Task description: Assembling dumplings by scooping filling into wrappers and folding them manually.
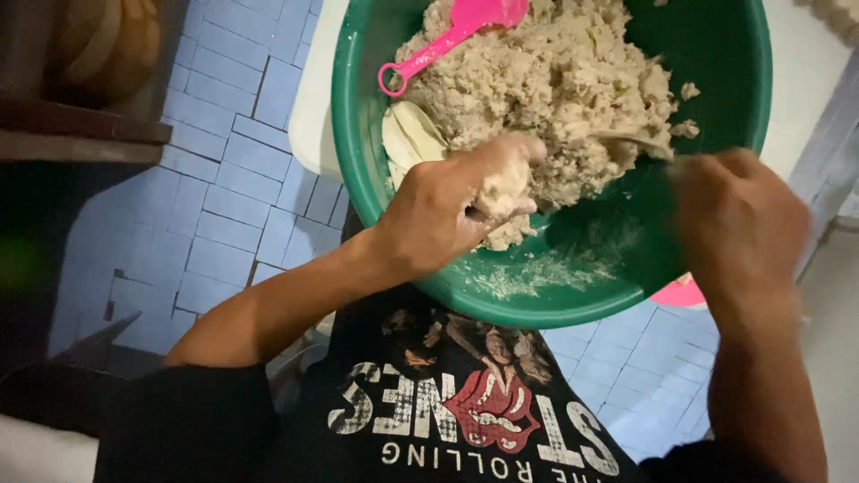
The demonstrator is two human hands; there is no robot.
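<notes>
- The pale crumbly mixture (546, 80) fills the far half of the green basin (617, 259), which sits just past my lap over the blue tiled floor (233, 179).
- My left hand (456, 210) is clenched around a lump of mixture.
- My right hand (738, 224) is blurred; I cannot tell its grip.
- A pink scoop (452, 36) lies on the heap.

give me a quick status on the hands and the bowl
Left hand closed around a lump of pale filling. Right hand blurred, grip unclear. Green bowl holds the crumbly mix; pink scoop resting in it.
</notes>
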